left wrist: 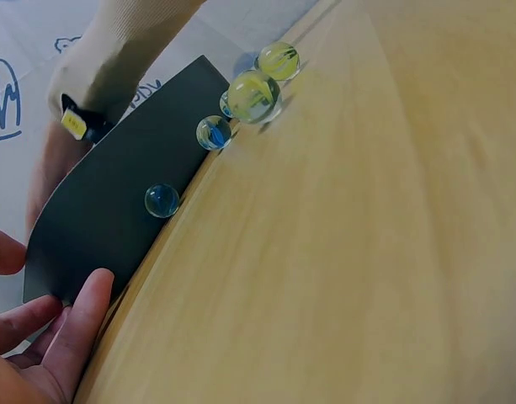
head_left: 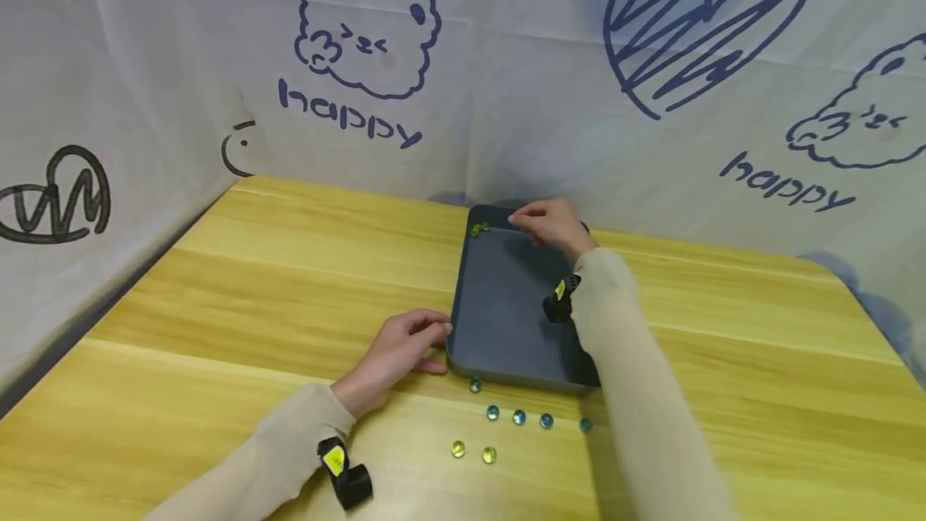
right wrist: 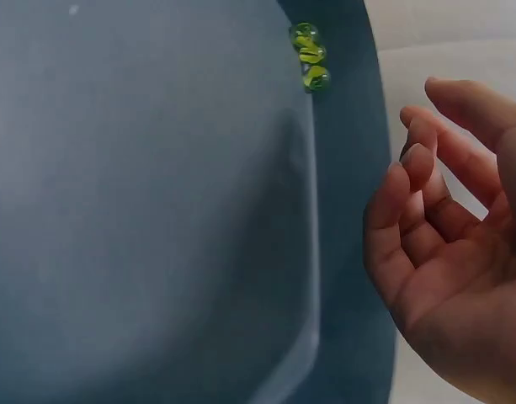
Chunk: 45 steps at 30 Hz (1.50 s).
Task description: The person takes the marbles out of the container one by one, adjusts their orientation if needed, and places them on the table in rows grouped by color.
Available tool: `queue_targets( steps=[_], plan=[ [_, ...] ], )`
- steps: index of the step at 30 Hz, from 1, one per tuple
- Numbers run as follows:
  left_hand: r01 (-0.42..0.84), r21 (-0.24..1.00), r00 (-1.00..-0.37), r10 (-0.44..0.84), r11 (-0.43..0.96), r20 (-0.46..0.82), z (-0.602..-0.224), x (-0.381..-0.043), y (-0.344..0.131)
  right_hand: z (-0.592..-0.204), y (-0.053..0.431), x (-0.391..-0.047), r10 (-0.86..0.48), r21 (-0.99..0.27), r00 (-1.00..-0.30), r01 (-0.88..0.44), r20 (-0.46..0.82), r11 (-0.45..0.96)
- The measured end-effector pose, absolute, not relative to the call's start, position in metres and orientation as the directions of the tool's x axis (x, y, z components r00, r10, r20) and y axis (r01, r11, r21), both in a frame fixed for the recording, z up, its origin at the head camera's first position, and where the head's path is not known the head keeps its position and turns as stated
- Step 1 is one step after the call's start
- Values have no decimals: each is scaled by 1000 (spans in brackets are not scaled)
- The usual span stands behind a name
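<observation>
left hand (head_left: 405, 344): fingers apart, touching tray (head_left: 506, 296) at near left corner | right hand (head_left: 553, 223): empty, fingers loosely bent, by far rim | green marbles (right wrist: 313, 55): inside, far left corner; blue marbles (head_left: 519, 417), yellow marbles (head_left: 489, 454) loose in front | we should brace lightly, release low, avoid rolling

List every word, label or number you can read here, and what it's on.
"happy": on the white cloth, under the left bear drawing.
"happy": on the same cloth, under the right bear drawing.
Yellow labels on both wrist cameras: too small to read.
Dark tray, glass marbles: no text visible.
</observation>
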State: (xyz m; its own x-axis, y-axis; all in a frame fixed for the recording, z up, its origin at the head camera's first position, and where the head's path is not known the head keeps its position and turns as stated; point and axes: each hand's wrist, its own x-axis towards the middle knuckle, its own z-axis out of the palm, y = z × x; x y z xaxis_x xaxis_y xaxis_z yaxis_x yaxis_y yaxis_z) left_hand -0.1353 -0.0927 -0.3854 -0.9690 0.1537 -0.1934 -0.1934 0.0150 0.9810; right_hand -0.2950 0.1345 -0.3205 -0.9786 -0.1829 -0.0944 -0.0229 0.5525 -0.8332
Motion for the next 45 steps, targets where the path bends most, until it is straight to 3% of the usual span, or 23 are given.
queue_targets(
  steps=[21, 45],
  plan=[
    [-170, 985, -969, 184, 2, -168, -383, -135, -91, -339, 95, -307, -151, -685, -977, -6, -153, 728],
    [-199, 980, -962, 191, 4, -196, -382, -132, -95, -345, 80, -309, -125, -685, -978, 24, -168, 728]
  ],
)
